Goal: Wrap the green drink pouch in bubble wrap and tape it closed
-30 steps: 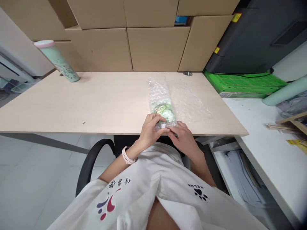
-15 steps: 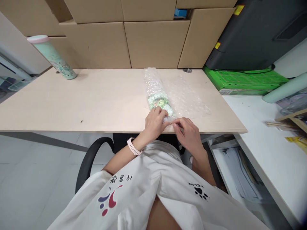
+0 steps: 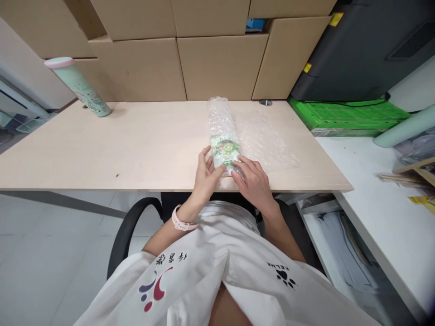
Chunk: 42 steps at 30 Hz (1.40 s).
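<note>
A green-and-white package in bubble wrap lies lengthwise on the desk, its near end close to the front edge. What is inside cannot be made out beyond a green printed pattern. My left hand cups the package's near left side, with the thumb at its near end and the fingers curled along its side. My right hand holds the near right corner, fingers bent over the wrap and thumb beside the near end. A loose flat stretch of clear bubble wrap spreads out to the right of the package.
Cardboard boxes line the back of the wooden desk. A mint-green tumbler stands at the back left. On the right are a green box, a large black case and a white side desk.
Both hands have shifted leftward and spread apart, from pinching the wrap's near edge to either side of the package. The package now lies straighter, with more of its green print showing.
</note>
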Tool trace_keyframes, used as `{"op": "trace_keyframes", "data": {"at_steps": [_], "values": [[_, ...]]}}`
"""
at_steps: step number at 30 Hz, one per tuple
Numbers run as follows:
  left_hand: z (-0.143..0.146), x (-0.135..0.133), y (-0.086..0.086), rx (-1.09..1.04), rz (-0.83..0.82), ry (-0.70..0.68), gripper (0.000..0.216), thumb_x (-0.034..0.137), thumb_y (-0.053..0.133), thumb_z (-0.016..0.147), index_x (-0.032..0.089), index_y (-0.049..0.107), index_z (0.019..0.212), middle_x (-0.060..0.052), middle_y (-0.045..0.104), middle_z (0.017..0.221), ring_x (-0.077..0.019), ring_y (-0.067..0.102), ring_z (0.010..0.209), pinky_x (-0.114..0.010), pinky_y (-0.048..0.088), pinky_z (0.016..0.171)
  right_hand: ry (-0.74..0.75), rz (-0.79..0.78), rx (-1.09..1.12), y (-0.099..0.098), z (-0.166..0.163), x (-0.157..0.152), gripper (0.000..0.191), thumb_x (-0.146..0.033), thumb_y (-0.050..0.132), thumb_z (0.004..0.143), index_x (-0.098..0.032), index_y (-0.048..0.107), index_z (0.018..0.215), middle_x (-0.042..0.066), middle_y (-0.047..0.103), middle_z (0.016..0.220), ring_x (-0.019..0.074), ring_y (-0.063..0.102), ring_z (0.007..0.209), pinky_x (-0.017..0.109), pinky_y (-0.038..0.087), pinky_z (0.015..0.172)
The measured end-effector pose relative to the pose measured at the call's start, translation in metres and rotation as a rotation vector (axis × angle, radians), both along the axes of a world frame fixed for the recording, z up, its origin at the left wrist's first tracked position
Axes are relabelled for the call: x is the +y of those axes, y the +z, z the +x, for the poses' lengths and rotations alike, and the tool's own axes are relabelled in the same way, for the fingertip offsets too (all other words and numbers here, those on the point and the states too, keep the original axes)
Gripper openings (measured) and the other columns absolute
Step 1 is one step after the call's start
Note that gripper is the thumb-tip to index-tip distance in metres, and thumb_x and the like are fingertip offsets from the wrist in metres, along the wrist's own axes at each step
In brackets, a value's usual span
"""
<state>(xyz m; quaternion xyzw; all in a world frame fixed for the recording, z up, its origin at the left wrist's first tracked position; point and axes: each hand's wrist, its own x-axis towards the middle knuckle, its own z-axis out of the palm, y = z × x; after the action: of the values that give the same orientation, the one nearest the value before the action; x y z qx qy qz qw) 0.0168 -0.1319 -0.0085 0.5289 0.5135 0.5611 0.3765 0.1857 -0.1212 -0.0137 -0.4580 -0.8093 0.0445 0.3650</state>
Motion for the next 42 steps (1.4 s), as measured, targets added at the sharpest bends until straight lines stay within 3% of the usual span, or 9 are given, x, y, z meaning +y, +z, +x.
{"op": "trace_keyframes", "data": {"at_steps": [2,5,12,17,21,27,31,36,42], "values": [[-0.003,0.000,0.001,-0.276,-0.110,-0.068,0.062,0.031,0.066,0.087,0.025,0.038,0.142,-0.015,0.046,0.152,-0.0298,0.053,0.137,-0.049,0.047,0.111,0.006,-0.007,0.005,0.003,-0.001,-0.003,0.035,-0.037,0.050,0.102,-0.018,0.067,0.125,0.016,0.065,0.137,0.0315,0.061,0.123,0.050,0.050,0.104],[-0.002,-0.007,0.001,-0.348,-0.065,-0.067,0.068,0.030,0.072,0.082,0.025,0.040,0.142,-0.015,0.054,0.144,-0.0267,0.058,0.131,-0.046,0.049,0.110,0.061,-0.038,0.034,0.007,-0.004,-0.007,0.036,-0.039,0.051,0.101,-0.018,0.065,0.127,0.016,0.064,0.138,0.0316,0.061,0.124,0.050,0.050,0.105],[-0.003,-0.026,0.001,0.164,0.365,0.040,0.058,0.037,0.071,0.092,0.028,0.050,0.145,-0.010,0.059,0.145,-0.0201,0.064,0.120,-0.038,0.054,0.105,0.362,-0.294,0.281,0.013,-0.009,-0.015,0.037,-0.034,0.049,0.102,-0.022,0.053,0.137,0.011,0.069,0.131,0.0223,0.070,0.112,0.037,0.056,0.093],[-0.001,-0.012,-0.002,0.472,0.556,0.039,0.044,0.037,0.065,0.096,0.024,0.058,0.137,-0.013,0.063,0.142,-0.0201,0.067,0.106,-0.036,0.060,0.088,0.254,-0.223,0.169,0.015,-0.001,-0.016,0.022,-0.033,0.044,0.104,-0.022,0.062,0.098,0.006,0.071,0.091,0.0204,0.066,0.083,0.032,0.049,0.073],[0.014,0.004,-0.006,0.632,0.526,0.040,0.031,0.039,0.060,0.098,0.021,0.064,0.123,-0.013,0.069,0.130,-0.0218,0.068,0.109,-0.037,0.058,0.090,0.079,-0.070,-0.022,0.011,0.011,-0.016,0.032,-0.029,0.042,0.104,-0.023,0.057,0.077,0.006,0.067,0.081,0.0226,0.059,0.083,0.037,0.044,0.077],[0.043,0.013,-0.003,0.886,0.448,0.076,0.027,0.041,0.054,0.101,0.018,0.066,0.108,-0.010,0.067,0.105,-0.0219,0.062,0.098,-0.034,0.053,0.084,-0.086,0.022,-0.071,-0.003,0.024,-0.016,0.023,-0.025,0.045,0.102,-0.022,0.064,0.090,0.009,0.069,0.100,0.0255,0.057,0.093,0.040,0.045,0.081],[0.053,0.019,0.006,1.028,0.346,0.024,0.022,0.034,0.055,0.101,0.017,0.066,0.108,-0.010,0.066,0.106,-0.0244,0.057,0.101,-0.034,0.050,0.082,-0.113,0.036,0.016,-0.001,0.027,-0.020,0.020,-0.024,0.047,0.102,-0.023,0.061,0.088,0.008,0.069,0.096,0.0234,0.060,0.090,0.038,0.047,0.082],[0.050,0.026,0.017,1.132,0.264,-0.145,0.016,0.023,0.059,0.097,0.019,0.067,0.110,-0.008,0.067,0.115,-0.0273,0.054,0.110,-0.047,0.044,0.101,-0.052,-0.045,0.081,0.007,0.028,-0.026,0.023,-0.028,0.051,0.101,-0.024,0.058,0.080,0.002,0.065,0.077,0.0191,0.058,0.075,0.034,0.045,0.070],[0.041,0.025,0.020,1.147,0.239,-0.227,0.027,0.022,0.060,0.097,0.022,0.063,0.123,-0.008,0.065,0.124,-0.0264,0.052,0.112,-0.039,0.048,0.085,-0.087,0.042,0.144,0.009,0.028,-0.010,0.018,-0.028,0.049,0.102,-0.023,0.066,0.099,0.006,0.072,0.102,0.0232,0.062,0.098,0.040,0.047,0.090]]}}
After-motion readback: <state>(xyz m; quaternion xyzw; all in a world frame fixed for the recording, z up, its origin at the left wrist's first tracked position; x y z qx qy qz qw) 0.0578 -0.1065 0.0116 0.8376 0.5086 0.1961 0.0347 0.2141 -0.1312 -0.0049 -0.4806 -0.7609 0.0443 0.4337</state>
